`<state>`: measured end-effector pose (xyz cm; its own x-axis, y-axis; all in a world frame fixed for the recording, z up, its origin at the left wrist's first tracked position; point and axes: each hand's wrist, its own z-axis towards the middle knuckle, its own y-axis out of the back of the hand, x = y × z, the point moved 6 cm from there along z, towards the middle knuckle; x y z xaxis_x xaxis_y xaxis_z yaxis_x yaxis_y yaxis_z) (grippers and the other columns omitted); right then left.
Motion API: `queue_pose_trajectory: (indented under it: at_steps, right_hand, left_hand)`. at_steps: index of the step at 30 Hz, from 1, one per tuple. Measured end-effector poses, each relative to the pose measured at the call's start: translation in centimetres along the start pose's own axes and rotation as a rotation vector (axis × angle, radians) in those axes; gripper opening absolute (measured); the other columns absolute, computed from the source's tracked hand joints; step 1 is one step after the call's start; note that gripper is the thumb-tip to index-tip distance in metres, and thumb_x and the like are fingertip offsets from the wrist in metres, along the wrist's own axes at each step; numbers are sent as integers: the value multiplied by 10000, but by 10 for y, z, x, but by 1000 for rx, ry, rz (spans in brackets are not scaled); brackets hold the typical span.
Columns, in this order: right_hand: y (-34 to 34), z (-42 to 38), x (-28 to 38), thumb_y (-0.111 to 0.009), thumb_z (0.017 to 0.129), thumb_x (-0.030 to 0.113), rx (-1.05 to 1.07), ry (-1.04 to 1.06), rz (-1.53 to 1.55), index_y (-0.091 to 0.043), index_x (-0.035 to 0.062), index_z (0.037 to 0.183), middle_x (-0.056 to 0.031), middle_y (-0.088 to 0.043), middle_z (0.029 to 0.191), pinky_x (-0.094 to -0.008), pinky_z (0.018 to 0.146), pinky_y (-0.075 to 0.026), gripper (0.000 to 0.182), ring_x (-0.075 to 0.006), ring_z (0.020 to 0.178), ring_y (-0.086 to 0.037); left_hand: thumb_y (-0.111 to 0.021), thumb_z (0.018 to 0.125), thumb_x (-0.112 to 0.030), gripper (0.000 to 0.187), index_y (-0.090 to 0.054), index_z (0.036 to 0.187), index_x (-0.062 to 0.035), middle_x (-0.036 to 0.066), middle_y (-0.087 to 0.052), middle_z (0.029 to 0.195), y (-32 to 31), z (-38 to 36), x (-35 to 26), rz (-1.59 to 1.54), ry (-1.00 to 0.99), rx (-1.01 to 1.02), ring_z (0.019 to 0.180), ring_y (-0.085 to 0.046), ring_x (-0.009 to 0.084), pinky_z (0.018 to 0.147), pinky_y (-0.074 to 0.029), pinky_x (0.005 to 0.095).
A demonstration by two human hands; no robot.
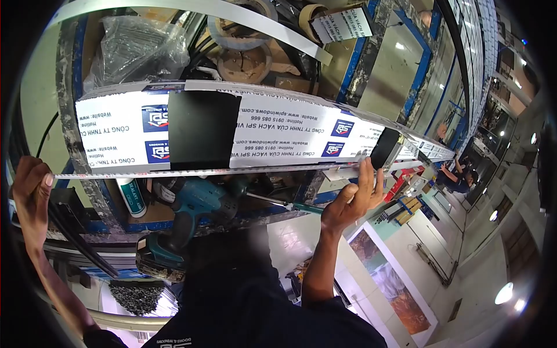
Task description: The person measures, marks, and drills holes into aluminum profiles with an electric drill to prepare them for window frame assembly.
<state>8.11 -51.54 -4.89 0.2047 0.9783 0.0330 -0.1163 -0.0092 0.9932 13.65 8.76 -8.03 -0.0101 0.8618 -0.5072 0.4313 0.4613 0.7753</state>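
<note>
A long profile wrapped in white printed film (pixel 278 130) runs across the bench in front of me, with a bare black patch (pixel 203 130) near its left part and another at its right. Along its near edge stretches a thin marked strip, which looks like a tape measure blade (pixel 232 171). At the left, my left hand (pixel 33 188) pinches the strip's end, just beyond the profile's end. My right hand (pixel 355 197) reaches up to the profile's near edge beside the right black patch, fingers stretched out and fingertips touching it.
Close below the profile lie a teal cordless drill (pixel 197 203), a sealant tube (pixel 132 197) and a screwdriver (pixel 278 201). Beyond it are clear plastic wrap (pixel 139 49), tape rolls (pixel 243 61) and a white strip (pixel 232 20). Another person (pixel 458 177) stands far right.
</note>
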Motion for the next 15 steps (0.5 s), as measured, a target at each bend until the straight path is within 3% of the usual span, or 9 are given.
queue_pose_trajectory:
  at_steps: [1, 4, 7, 15]
  right_hand:
    - [1, 1, -1, -317, 1185, 497, -5, 11, -3, -709, 61, 1445, -95, -706, 1488, -654, 1289, -30, 641, -379, 1536, -456]
    - [6, 6, 2, -427, 1185, 415, -67, 73, -5, -694, -18, 1417, -165, -711, 1447, -522, 1243, -305, 559, -385, 1453, -528]
    - [9, 4, -6, -483, 1174, 378, -137, 52, 23, -697, -42, 1386, -179, -721, 1406, -515, 1223, -340, 516, -386, 1410, -562]
    - [18, 8, -12, -512, 1166, 396, -86, 187, -152, -724, -26, 1328, -149, -736, 1342, -529, 1204, -338, 499, -391, 1382, -546]
  left_hand:
    - [-669, 1076, -165, 260, -602, 942, 48, 101, -491, 924, -1, 0, -7, 2, 9, -6, 848, -494, 231, 749, -390, 358]
    - [-666, 1079, -154, 252, -598, 952, 52, 99, -492, 922, -7, -1, -17, -21, 81, -16, 835, -492, 224, 744, -390, 354]
    - [-665, 1083, -157, 249, -596, 962, 50, 95, -487, 928, -11, -4, -12, -38, 132, -22, 818, -487, 217, 739, -387, 350]
    - [-667, 1071, -152, 256, -622, 949, 69, 116, -525, 915, -19, -16, -21, -27, 74, -63, 820, -505, 244, 728, -391, 372]
